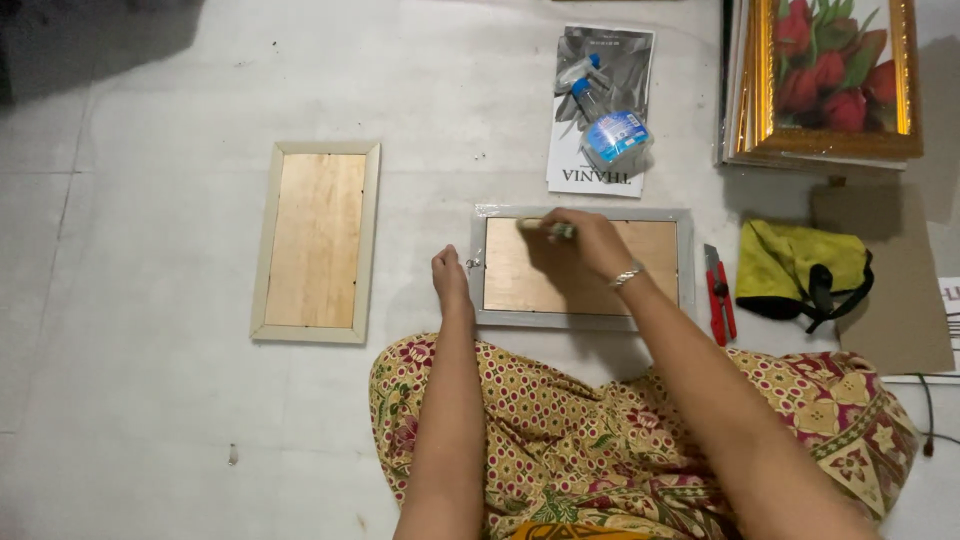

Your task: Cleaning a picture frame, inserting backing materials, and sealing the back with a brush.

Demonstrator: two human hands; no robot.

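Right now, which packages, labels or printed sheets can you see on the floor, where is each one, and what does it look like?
Printed sheet: on the floor above the grey frame; upright rectangle, grey photo on top, white strip with dark lettering below.
Spray bottle label: on the clear spray bottle lying across that sheet; blue and white wrap.
White printed sheet: at the right edge, mostly cut off; details unclear.
No screens or signs.

Both forearms reach forward from the lap toward the grey frame (583,268). The left hand (450,280) rests at the frame's left edge, fingers drawn together and pointing away from the body, wrist straight. The right hand (588,243) lies over the frame's upper middle, fingers curled around a thin tool (a bracelet circles that wrist), forearm angled in from the right.
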